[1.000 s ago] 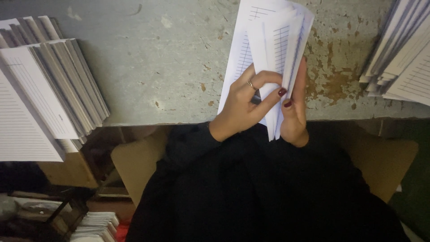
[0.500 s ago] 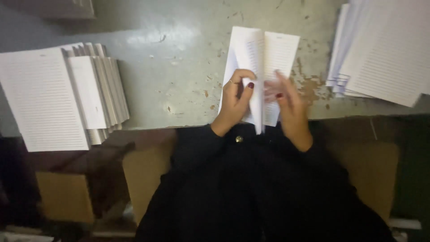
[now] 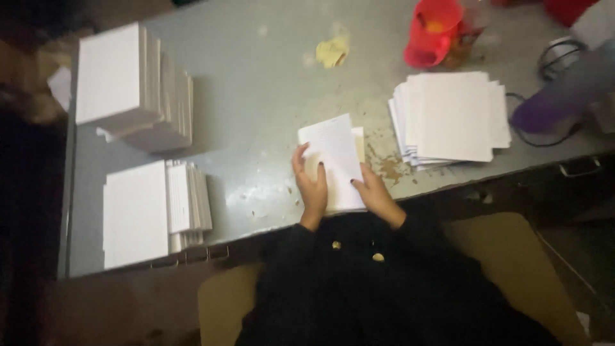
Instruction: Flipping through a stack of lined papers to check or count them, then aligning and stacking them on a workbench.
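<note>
Mid-job: folded sheet bundle (image 3: 334, 160) at frame centre, pressed flat under left hand (image 3: 312, 186) and right hand (image 3: 377, 195). Finished stacks (image 3: 138, 211) left; unfolded pile (image 3: 451, 118) upper right, waiting.

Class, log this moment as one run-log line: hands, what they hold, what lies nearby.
left hand: on sheets | right hand: on sheets | nearby: paper stack, red cup, table

Head view. Left hand (image 3: 312, 186) and right hand (image 3: 378, 197) press a folded sheet bundle (image 3: 334, 160) flat near the near edge of the grey table (image 3: 256, 109). Two folded stacks (image 3: 138, 90) (image 3: 150, 211) lie along the left edge, a loose sheet pile (image 3: 451, 115) towards the right, and a red cup (image 3: 432, 32) at the far edge.
</note>
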